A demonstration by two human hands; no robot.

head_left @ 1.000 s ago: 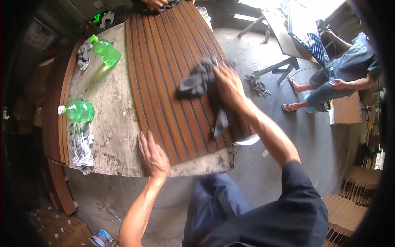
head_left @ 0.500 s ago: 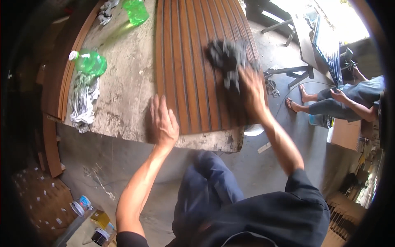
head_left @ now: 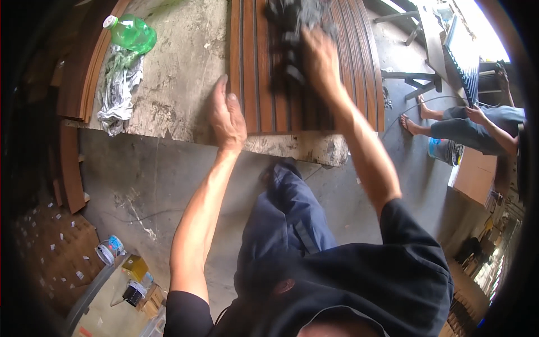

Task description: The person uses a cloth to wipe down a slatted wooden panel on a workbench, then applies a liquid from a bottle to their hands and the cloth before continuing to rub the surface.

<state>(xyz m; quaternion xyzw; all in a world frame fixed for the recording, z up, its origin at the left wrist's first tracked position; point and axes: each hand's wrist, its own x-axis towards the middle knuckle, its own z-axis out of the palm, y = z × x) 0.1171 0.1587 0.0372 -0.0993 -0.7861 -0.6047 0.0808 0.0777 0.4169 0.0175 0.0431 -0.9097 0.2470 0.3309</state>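
A brown wooden panel with dark lengthwise grooves (head_left: pixel 251 84) lies on a worn, stained worktable (head_left: pixel 179 67). My right hand (head_left: pixel 323 59) is closed on a dark grey rag (head_left: pixel 300 22) and presses it onto the panel's grooved face; motion blurs the rag and the fingertips. At the panel's near left corner, my left hand (head_left: pixel 229 119) rests against the side edge, its fingers straight and grasping nothing. Part of the panel's far end lies outside the picture.
On the table's left stand a green bottle (head_left: pixel 133 35) and a crumpled whitish rag (head_left: pixel 119 90), beside stacked brown boards (head_left: pixel 92 67). At right, a co-worker's legs (head_left: pixel 466 132) are near a bucket (head_left: pixel 445 150) and a trestle (head_left: pixel 418 78). Small containers (head_left: pixel 135 268) sit lower left.
The whole view has shifted, with the table now higher in the picture. My right hand has slid the dark rag leftward and slightly farther along the panel. My left hand has turned more onto its side.
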